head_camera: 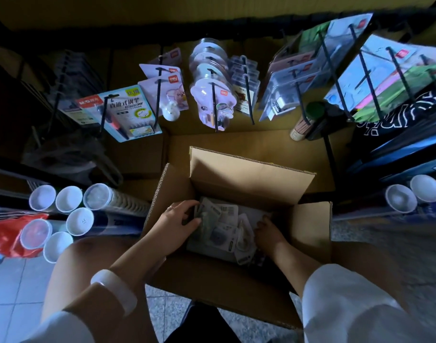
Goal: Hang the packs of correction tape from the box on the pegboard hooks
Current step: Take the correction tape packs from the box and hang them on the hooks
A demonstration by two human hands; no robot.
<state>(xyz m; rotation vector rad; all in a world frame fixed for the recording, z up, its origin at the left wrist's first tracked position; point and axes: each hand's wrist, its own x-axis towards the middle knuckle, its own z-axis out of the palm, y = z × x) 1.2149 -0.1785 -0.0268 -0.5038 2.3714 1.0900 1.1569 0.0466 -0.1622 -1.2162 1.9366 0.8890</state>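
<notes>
An open cardboard box (pixel 251 174) sits on the floor between my knees. Inside lie several packs of correction tape (pixel 227 229) in a loose heap. My left hand (pixel 177 221) is inside the box at the left, fingers curled around the edge of a few packs. My right hand (pixel 267 230) reaches in from the right, its fingers tucked under the heap and partly hidden. Above the box, black pegboard hooks (pixel 214 107) stick out towards me, holding hung packs of correction tape (pixel 212 100) and other stationery.
A blue fountain pen pack (pixel 128 112) hangs at the left. Notebooks and card packs (pixel 385 78) fill the hooks at the right. White tube ends (pixel 71 214) stand in clusters left and right of the box. A red bag (pixel 11 233) lies at the far left.
</notes>
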